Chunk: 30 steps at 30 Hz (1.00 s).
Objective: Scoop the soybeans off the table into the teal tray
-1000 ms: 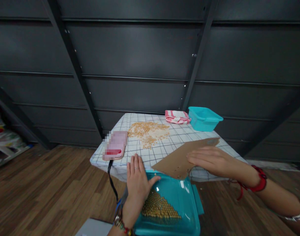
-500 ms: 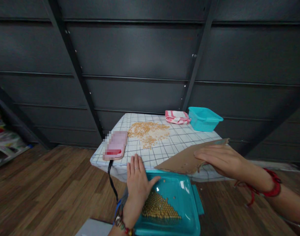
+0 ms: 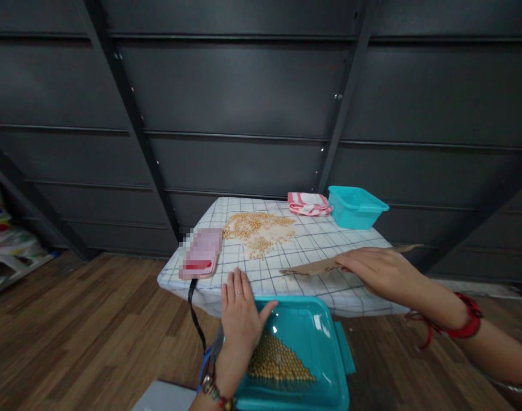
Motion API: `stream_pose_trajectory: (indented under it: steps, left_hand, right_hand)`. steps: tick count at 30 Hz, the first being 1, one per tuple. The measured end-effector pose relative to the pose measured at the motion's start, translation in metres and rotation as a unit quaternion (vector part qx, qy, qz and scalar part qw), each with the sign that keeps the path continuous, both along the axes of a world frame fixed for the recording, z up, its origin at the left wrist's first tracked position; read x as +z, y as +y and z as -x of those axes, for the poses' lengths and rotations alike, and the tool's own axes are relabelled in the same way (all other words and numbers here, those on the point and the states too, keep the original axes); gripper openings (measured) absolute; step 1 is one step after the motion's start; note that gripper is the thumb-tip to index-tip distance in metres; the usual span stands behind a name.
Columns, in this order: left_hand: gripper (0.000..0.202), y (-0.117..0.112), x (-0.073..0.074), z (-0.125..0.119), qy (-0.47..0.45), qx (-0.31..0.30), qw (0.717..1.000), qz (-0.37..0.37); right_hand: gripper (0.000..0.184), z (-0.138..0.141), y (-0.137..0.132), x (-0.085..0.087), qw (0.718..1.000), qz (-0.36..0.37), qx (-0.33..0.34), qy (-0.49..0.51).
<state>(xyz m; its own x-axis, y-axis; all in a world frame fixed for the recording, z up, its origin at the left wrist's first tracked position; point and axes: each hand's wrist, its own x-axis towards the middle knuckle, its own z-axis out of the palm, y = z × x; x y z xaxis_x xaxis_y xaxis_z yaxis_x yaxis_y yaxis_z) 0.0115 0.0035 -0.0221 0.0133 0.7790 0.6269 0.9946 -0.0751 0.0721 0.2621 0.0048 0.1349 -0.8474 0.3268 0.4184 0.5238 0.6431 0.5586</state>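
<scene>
My right hand (image 3: 378, 274) grips a piece of brown cardboard (image 3: 307, 267), tilted nearly edge-on just over the front of the table. Fingers stretched out, my left hand (image 3: 240, 311) lies across the left rim of a teal plastic tub (image 3: 324, 342), thumb over its inside. Many small yellowish round beans (image 3: 278, 359) lie heaped in the tub's near left part. The tub is at the table's front edge; what supports it is hidden. More pale beans (image 3: 261, 225) are spread on the checked tablecloth (image 3: 243, 268), with a few specks near the cardboard's left tip.
A pink phone-like object (image 3: 203, 254), partly blurred, rests at the table's left with a black strap (image 3: 193, 314) hanging down. At the back right are a folded pink-and-white cloth (image 3: 308, 204) and a smaller turquoise basket (image 3: 355, 208). A dark panelled wall (image 3: 243, 91) stands behind.
The cardboard has moved up and away from the tub's far rim and turned from showing its broad face to nearly edge-on. My left hand stays in place.
</scene>
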Motion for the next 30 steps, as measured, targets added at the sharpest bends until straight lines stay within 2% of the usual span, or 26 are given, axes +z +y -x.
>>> stream_pose_trajectory:
  steps: [5,17,22,27,30]
  left_hand:
    - [0.094,-0.001,0.005,-0.003,-0.003,0.004,1.000,0.010]
    - [0.095,0.000,0.003,-0.007,0.012,0.019,0.999,0.026]
    - [0.094,0.000,0.001,-0.006,0.021,0.025,0.999,0.022]
    - [0.093,0.001,-0.002,-0.006,0.016,0.020,1.000,0.017]
    - [0.094,0.001,-0.001,-0.005,0.018,0.015,1.000,0.012]
  right_hand:
    - [0.028,0.001,-0.002,0.002,1.000,0.011,0.001,-0.011]
    - [0.031,0.002,-0.005,0.004,1.000,0.025,-0.001,-0.015]
    - [0.033,0.004,-0.018,0.011,0.998,0.049,0.025,0.002]
    - [0.036,0.005,-0.031,0.020,0.992,0.110,0.049,0.037]
    - [0.035,0.003,-0.032,0.023,0.991,0.107,0.057,0.053]
